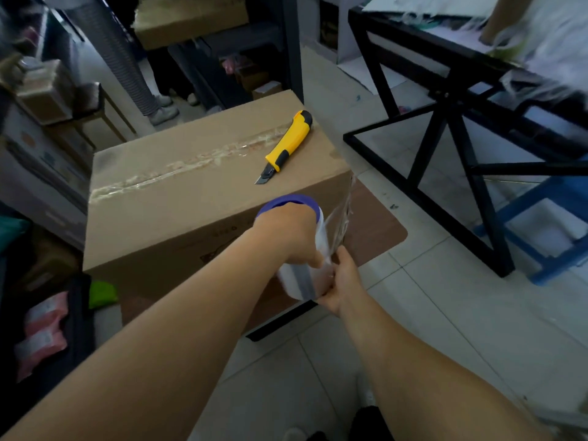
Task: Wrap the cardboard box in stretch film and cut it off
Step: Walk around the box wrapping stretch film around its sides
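Cardboard box (178, 198) sits at the centre of my view on a low brown board (372, 224) over the tiled floor (445, 313). My left hand (291, 235) is clenched around the roll of stretch film (302, 249), held upright against the box's corner at 3 o'clock. My right hand (342, 281) pinches the loose film (342, 218) at the roll's lower end. A yellow knife (288, 144), blade out, lies on the box top toward 1 o'clock, beside the taped seam (178, 167).

cardboard box (203, 198): brown, taped shut; stretch film roll (300, 249): purple-capped, at near right corner
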